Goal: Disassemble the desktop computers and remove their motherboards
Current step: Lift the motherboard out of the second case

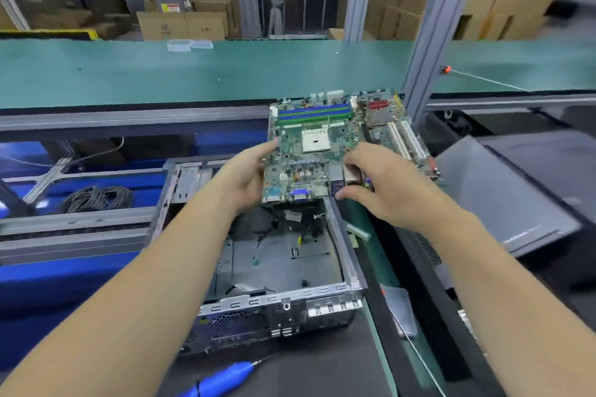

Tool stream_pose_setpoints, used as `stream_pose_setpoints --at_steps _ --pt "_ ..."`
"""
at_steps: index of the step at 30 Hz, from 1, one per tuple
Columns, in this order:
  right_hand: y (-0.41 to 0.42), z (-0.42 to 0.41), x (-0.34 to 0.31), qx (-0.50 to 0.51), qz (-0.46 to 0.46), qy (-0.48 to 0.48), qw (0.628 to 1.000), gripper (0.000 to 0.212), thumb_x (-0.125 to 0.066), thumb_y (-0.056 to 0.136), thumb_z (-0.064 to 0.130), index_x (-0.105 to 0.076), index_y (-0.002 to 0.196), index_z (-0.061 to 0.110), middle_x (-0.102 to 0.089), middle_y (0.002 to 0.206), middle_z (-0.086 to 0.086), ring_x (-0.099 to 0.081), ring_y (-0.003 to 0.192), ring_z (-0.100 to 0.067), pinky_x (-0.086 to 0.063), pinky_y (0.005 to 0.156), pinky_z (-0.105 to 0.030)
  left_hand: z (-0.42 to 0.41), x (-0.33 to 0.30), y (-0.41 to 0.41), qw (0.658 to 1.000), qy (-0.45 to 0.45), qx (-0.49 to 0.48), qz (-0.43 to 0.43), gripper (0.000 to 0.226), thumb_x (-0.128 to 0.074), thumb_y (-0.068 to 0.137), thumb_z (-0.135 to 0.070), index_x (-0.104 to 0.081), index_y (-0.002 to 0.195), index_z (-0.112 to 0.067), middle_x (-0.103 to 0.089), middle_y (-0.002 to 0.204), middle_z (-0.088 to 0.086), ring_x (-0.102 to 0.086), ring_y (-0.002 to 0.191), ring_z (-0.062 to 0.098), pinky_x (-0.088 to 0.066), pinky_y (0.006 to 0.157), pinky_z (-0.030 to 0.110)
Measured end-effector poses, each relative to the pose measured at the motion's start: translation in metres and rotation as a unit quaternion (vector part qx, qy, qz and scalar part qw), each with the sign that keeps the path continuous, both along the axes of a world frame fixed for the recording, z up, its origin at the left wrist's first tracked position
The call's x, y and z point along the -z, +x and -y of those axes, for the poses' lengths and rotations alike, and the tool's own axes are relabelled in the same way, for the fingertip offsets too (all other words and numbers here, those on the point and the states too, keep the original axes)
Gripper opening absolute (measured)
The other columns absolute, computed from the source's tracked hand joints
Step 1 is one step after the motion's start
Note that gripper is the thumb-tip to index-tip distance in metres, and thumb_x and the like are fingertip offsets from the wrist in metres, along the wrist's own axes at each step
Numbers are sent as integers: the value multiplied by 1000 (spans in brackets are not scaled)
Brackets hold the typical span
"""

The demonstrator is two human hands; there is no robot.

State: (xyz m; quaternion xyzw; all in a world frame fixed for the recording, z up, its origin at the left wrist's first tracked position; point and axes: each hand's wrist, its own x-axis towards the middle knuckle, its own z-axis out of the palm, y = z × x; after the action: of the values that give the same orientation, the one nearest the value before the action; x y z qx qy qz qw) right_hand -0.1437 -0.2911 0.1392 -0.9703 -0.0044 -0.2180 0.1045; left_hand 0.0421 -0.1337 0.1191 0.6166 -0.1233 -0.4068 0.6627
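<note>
From the head camera: the left hand [248, 171] and right hand [380, 184] are both gripping the motherboard [322, 145], holding it above the open case [283, 255]. Removal looks nearly finished; next, somewhere safe to set it.

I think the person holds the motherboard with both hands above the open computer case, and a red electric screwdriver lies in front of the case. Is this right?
Not quite: the head view shows the electric screwdriver is blue, not red. The rest holds: the left hand and right hand hold the motherboard above the open computer case.
</note>
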Motion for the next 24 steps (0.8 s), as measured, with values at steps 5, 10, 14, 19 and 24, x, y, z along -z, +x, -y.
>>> stream_pose_setpoints --at_steps 5,10,14,19,24 --pt "-17 17 8 0 -2 18 1000 33 -71 88 41 -45 90 21 -41 86 8 -37 81 -13 -33 74 -29 29 11 -27 992 55 -53 101 33 -71 82 -40 -69 112 -25 -62 119 -9 -48 121 21 -27 108 44" --pt "-27 34 -8 -8 -3 42 999 57 -60 80 68 -70 84 12 -56 78 5 -50 79 -17 -44 75 -33 38 28 -37 994 38 -81 64 13 -70 83 -20 -62 73 -21 -60 56 -15 -52 77 15 -37 74 31" --pt "-36 101 -26 289 201 279 893 51 -64 86 58 -71 105 11 -66 92 1 -61 90 -18 -47 79 -33 47 31 -41 994 -1 -88 58 16 -67 82 -17 -60 69 -23 -58 60 -13 -50 77 17 -40 83 36" --pt "-45 133 -8 199 -74 608 765 54 -75 74 52 -66 114 17 -71 115 9 -70 96 1 -58 77 -21 66 36 -55 995 -7 -81 63 11 -64 86 -16 -56 78 -17 -56 51 -18 -57 58 3 -41 62 24" --pt "-60 154 -9 206 17 537 818 21 -76 81 27 -68 89 9 -71 66 18 -63 60 7 -50 56 -12 103 39 -58 994 32 -35 98 44 -74 83 -34 -59 117 -11 -65 98 -3 -60 90 12 -44 72 29"
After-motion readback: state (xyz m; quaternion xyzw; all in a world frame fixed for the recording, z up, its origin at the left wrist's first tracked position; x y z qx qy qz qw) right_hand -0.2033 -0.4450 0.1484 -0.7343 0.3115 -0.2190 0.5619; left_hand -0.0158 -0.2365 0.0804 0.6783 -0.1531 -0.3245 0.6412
